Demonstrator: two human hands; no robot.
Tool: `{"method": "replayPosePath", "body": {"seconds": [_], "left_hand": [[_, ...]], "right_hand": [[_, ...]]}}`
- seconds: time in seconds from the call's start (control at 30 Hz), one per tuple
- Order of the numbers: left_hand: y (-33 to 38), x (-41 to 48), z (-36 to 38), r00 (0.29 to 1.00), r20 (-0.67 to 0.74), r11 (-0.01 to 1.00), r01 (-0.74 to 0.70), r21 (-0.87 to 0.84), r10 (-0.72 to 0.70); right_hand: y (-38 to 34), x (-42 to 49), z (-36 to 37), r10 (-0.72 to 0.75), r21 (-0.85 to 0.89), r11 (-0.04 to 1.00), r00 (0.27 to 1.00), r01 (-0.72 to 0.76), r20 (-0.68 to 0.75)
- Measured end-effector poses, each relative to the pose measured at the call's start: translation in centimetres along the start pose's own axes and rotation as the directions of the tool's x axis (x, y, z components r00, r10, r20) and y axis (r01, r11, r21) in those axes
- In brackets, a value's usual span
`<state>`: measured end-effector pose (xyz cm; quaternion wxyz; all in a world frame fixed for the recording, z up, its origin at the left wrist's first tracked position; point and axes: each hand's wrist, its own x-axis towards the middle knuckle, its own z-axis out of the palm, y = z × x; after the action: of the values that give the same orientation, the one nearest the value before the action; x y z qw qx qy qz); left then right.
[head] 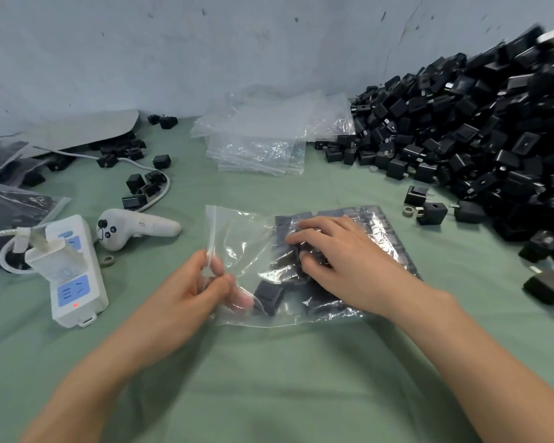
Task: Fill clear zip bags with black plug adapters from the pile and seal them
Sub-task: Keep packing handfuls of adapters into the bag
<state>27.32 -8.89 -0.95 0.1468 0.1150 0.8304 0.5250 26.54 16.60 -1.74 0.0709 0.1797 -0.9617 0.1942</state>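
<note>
Pale blue-grey wall [205, 59], scuffed, cracked at right; green cloth surface [269, 378] below.

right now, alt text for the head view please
The left hand pinches the edge of a clear zip bag on green cloth while the right hand presses on the black adapters inside. A large adapter pile lies to the right, empty bags behind.

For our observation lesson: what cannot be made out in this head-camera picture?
Head view:
Count of adapters in the zip bag: hidden by right hand and glare.
Zip seal: left hand pinches it, hidden.
Adapter pile: cut off at right edge, blurred.
Digits on power strip: too small.
</note>
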Motion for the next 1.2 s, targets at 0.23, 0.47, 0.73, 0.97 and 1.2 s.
{"method": "replayPosePath", "body": {"seconds": [0.23, 0.47, 0.73, 0.97, 1.2], "left_hand": [[0.3, 0.2, 0.0, 0.998, -0.059, 1.0, 0.005, 0.03, -0.003], [1.6, -0.7, 0.6, 1.0, -0.003, 0.993, -0.011, 0.115, 0.012], [-0.3, 0.2, 0.3, 0.989, 0.14, 0.994, 0.03, 0.102, -0.044], [0.3, 0.2, -0.2, 0.992, 0.123, 0.989, 0.021, 0.144, -0.039], [0.1, 0.0, -0.4, 0.974, 0.218, 0.983, 0.015, 0.184, -0.056]], "right_hand": [[0.0, -0.1, 0.1, -0.008, -0.008, 1.0, 1.0, 0.008, -0.007], [-0.2, -0.2, 0.0, 0.013, 0.013, 1.0, 1.0, -0.013, -0.01], [-0.3, -0.1, 0.2, -0.001, 0.006, 1.0, 1.0, 0.001, -0.012], [-0.3, -0.3, -0.1, -0.017, 0.022, 1.0, 0.999, 0.018, -0.034], [-0.4, -0.4, -0.2, -0.014, 0.023, 1.0, 1.0, 0.014, -0.016]]}}
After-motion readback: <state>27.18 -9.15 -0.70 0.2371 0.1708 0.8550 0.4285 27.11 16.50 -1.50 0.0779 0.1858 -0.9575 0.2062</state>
